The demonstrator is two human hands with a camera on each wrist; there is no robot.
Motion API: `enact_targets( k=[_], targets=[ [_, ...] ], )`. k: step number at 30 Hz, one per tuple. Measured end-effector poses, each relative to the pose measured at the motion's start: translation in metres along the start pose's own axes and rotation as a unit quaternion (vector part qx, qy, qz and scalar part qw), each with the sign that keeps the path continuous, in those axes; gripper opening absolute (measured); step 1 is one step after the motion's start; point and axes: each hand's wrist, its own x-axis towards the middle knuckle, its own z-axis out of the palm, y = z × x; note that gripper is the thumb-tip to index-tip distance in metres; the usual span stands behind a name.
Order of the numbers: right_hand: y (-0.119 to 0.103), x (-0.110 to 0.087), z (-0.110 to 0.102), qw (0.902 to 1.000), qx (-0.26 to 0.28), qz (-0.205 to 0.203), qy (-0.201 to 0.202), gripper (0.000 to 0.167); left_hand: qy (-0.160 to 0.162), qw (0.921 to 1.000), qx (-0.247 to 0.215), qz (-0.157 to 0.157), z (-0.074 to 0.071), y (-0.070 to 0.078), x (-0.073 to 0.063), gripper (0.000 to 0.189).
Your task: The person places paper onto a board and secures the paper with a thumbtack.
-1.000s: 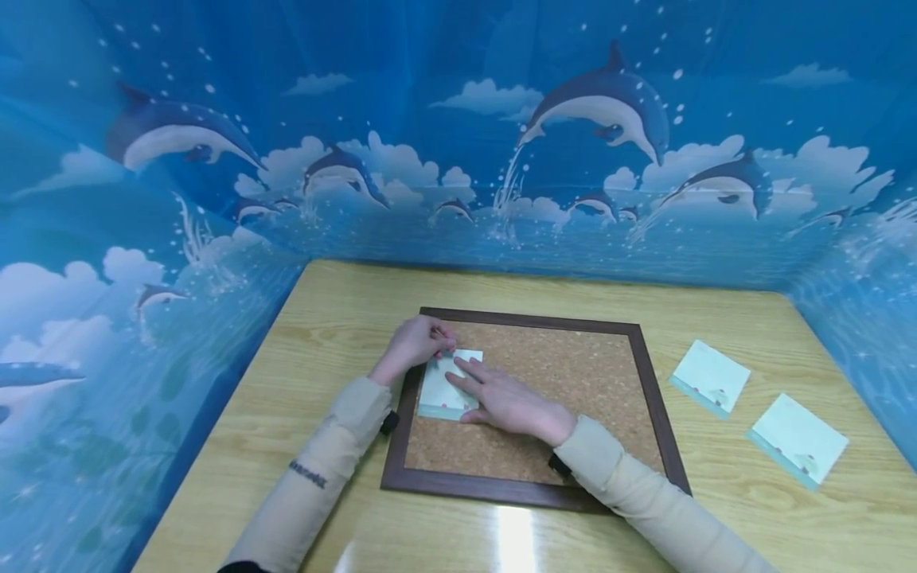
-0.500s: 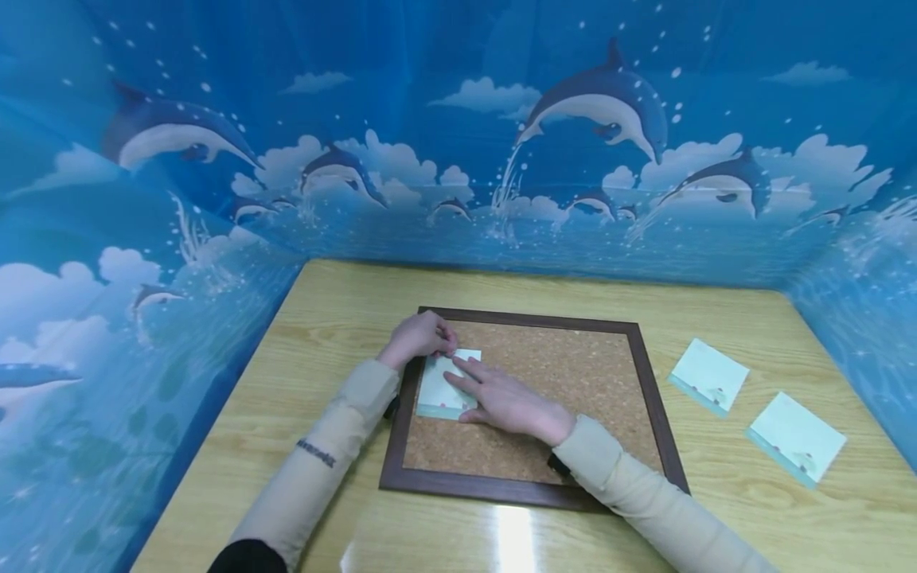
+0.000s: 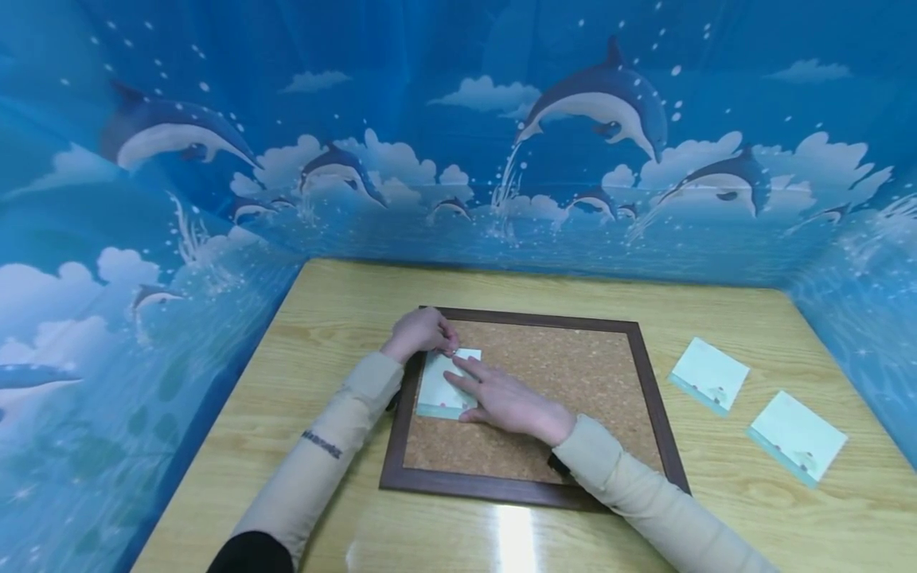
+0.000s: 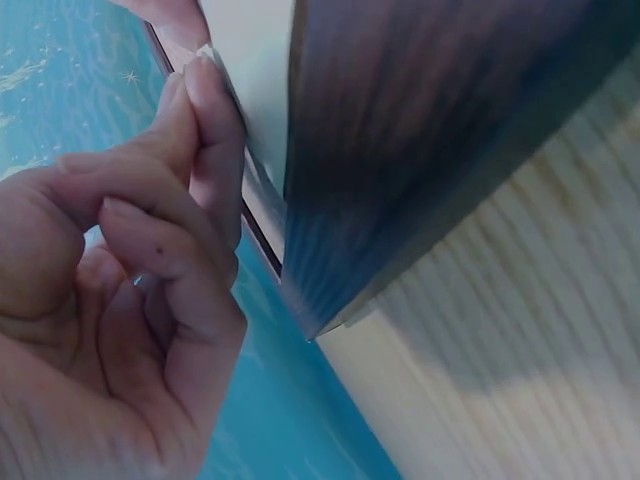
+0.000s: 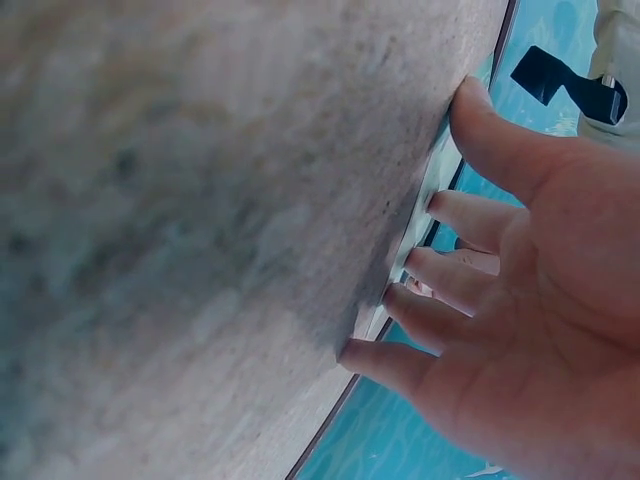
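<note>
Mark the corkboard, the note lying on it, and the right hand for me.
Corkboard [image 3: 566, 374], head view: bare cork surface.
Note [image 3: 433, 386], head view: uncovered left part.
Right hand [image 3: 510, 402], head view: back of it.

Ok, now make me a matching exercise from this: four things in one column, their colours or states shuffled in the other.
1. Left hand
2. Right hand
3. Board frame
4. Dolphin backdrop

A. Dark brown
B. Spread over a pale green note
C. Mostly blue
D. Pinching a small pale thing

Pairs: 1-D, 2-B, 3-A, 4-C
</note>
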Motion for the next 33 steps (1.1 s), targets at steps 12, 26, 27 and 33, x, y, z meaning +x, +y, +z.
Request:
enact_targets(
  k=[12,26,27,33],
  targets=[
    [0.000,0.001,0.001,1.0000,0.005,-0.003,0.006,0.070,0.004,0.9978,0.061,-0.025,0.000,0.007,0.004,0.013],
    [0.000,0.000,0.001,1.0000,-0.001,-0.006,0.008,0.069,-0.004,0.9955,0.094,-0.015,-0.004,0.018,0.002,0.011],
    [0.000,0.000,0.001,1.0000,-0.001,-0.005,0.008,0.068,-0.003,0.9959,0.090,-0.014,-0.005,0.017,0.002,0.010],
    [-0.001,0.000,0.001,1.0000,-0.004,-0.002,0.005,0.069,0.006,0.9971,0.076,0.000,-0.005,0.011,0.003,0.015]
  ],
)
